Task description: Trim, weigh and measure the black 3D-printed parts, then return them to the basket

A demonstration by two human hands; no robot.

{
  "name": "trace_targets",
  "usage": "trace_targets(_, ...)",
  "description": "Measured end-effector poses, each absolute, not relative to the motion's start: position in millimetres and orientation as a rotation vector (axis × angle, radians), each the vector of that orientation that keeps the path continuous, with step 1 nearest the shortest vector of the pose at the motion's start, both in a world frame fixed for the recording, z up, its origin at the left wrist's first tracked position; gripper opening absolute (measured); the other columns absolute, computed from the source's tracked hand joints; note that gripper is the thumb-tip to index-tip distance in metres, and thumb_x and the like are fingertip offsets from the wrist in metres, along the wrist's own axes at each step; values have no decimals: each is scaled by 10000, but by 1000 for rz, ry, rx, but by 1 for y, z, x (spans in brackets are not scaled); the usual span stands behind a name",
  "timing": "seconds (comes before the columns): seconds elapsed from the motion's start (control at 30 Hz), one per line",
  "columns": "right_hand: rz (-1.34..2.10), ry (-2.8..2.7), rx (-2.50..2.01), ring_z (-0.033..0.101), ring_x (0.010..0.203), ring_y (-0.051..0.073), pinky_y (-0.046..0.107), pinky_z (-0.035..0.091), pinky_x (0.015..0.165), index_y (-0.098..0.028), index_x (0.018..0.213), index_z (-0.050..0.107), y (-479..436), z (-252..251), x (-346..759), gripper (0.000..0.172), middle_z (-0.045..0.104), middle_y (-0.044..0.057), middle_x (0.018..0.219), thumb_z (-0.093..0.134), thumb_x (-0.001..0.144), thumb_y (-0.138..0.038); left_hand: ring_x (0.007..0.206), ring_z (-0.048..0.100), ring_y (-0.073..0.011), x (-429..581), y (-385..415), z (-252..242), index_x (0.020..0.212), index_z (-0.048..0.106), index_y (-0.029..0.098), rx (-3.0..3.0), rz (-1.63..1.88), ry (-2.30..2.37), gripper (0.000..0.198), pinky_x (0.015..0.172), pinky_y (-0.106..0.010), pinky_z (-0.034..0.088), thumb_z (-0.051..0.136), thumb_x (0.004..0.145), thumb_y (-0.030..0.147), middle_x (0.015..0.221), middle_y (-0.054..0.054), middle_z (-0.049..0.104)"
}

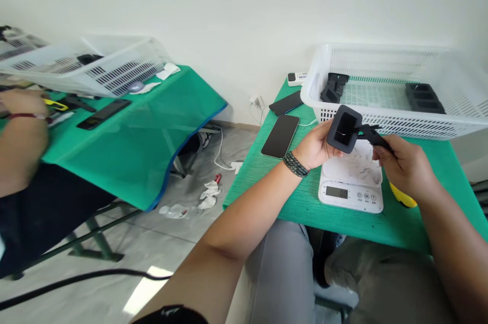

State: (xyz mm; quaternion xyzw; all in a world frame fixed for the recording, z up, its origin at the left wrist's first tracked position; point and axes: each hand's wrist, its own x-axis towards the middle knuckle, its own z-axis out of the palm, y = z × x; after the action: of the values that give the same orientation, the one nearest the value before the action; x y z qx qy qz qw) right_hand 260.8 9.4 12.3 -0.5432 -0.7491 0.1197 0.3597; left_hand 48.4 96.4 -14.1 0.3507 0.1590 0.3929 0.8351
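My left hand (pixel 314 147) is closed around a dark grey rectangular rubber frame (pixel 345 129), held up above a white digital scale (pixel 353 181). My right hand (pixel 404 164) grips a black tool (pixel 371 135) whose tip reaches into the frame's opening. A beaded bracelet sits on my left wrist. A yellow object (pixel 403 197) lies under my right hand, mostly hidden.
A white slotted basket (pixel 385 119) with several black parts stands behind the scale on the green table (pixel 305 202). Two phones (pixel 281 135) lie at its left. At the left, another person's arm (pixel 19 136) works at a second green table (pixel 145 125) with a basket.
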Motion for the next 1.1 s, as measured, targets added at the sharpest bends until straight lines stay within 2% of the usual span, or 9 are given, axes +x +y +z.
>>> trace_targets(0.23, 310, -1954, -1387, 629, 571, 185, 280, 419, 542, -230, 813, 619, 11, 14, 263, 164, 676, 24, 671, 538, 947, -281, 516, 651, -147, 48, 96, -14, 898, 681, 142, 780, 842, 329, 258, 473, -263, 540, 632, 1001, 373, 696, -25, 670)
trace_targets(0.47, 228, -1927, -1392, 527, 514, 160, 284, 349, 512, -228, 810, 637, 11, 14, 263, 164, 618, 7, 616, 585, 944, -306, 505, 644, -142, 48, 96, -14, 910, 672, 151, 789, 848, 333, 224, 470, -258, 537, 656, 990, 360, 690, -10, 654)
trace_targets(0.63, 304, -1739, -1421, 594, 598, 186, 295, 404, 550, -223, 831, 652, 8, 10, 262, 169, 678, 34, 691, 627, 950, -340, 493, 635, -144, 47, 97, -11, 867, 677, 153, 753, 891, 342, 265, 464, -257, 511, 609, 1014, 362, 674, -19, 664)
trace_targets(0.7, 440, -1604, -1388, 593, 603, 179, 293, 428, 552, -222, 844, 646, 8, 12, 262, 199, 684, 36, 709, 635, 964, -380, 478, 619, -140, 46, 99, -9, 862, 677, 154, 684, 924, 376, 297, 447, -253, 475, 546, 1040, 353, 676, -24, 674)
trace_targets(0.8, 917, -1529, -1261, 524, 516, 133, 265, 406, 484, -215, 888, 645, 6, 19, 262, 289, 662, 14, 678, 657, 967, -493, 502, 627, -146, 44, 99, -6, 895, 690, 160, 612, 943, 409, 287, 453, -257, 454, 504, 1044, 321, 735, -38, 716)
trace_targets(0.93, 1523, -1679, -1117, 475, 485, 91, 232, 373, 450, -188, 875, 647, 1, 26, 257, 429, 643, 5, 652, 691, 934, -610, 548, 621, -122, 47, 95, -5, 838, 708, 159, 621, 972, 433, 177, 536, -231, 471, 628, 966, 249, 671, 8, 664)
trace_targets(1.03, 1699, -1679, -1125, 459, 479, 70, 215, 366, 440, -175, 850, 634, -1, 25, 253, 469, 624, -7, 659, 701, 920, -635, 653, 660, -131, 49, 90, -4, 907, 769, 159, 729, 967, 429, 93, 629, -237, 504, 695, 899, 216, 754, -8, 719)
trace_targets(1.1, 1764, -1631, -1169, 429, 451, 55, 207, 341, 418, -178, 852, 614, -1, 24, 251, 475, 608, -23, 650, 718, 903, -638, 808, 715, -165, 48, 88, -4, 993, 800, 164, 826, 933, 380, 155, 746, -255, 543, 729, 868, 221, 886, -43, 778)
